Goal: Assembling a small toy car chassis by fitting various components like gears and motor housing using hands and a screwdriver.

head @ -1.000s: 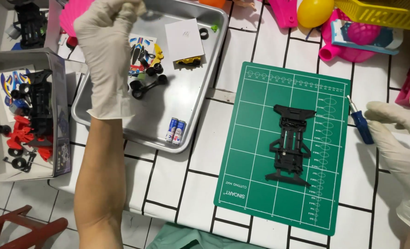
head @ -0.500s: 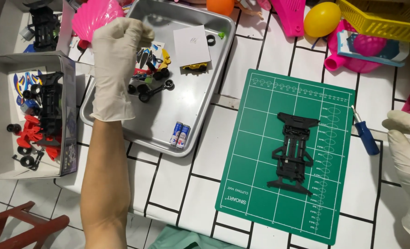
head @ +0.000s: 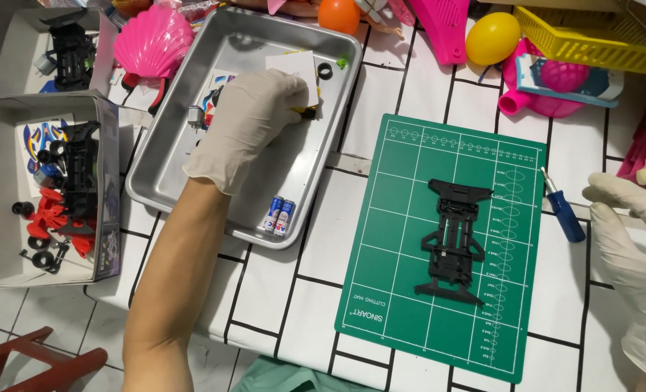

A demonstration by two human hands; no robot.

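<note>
L hand [head: 254, 120], in a white glove, reaches into the metal tray [head: 164, 187] w/ fingers curled down over small parts near the tray's far end; can't tell exactly what it's pinching, a bit of yellow shows at the fingertips. Just beside it: a white card [head: 297, 69], a black ring [head: 326, 70], a tiny green piece [head: 342, 63], and a sticker sheet [head: 214, 91] partly under the palm. 2 batteries [head: 280, 215] lie side by side at the tray's near edge, well apart from the hand.

R hand [head: 631, 239], also gloved, rests at the frame's right edge, fingers loosely bent, holding nothing visible. Blue-handled screwdriver [head: 562, 210] lies just beside it on the tiled table [head: 315, 290], not touched.

Between the 2 hands: green cutting mat [head: 410, 290] w/ a black toy-car chassis [head: 453, 243] lying flat near its middle.

Far left: open cardboard box [head: 3, 218] w/ black and red parts and wheels inside. Beyond the tray: pink shell toy [head: 152, 43], orange ball [head: 339, 14], yellow egg [head: 493, 38], yellow basket [head: 591, 43].
</note>
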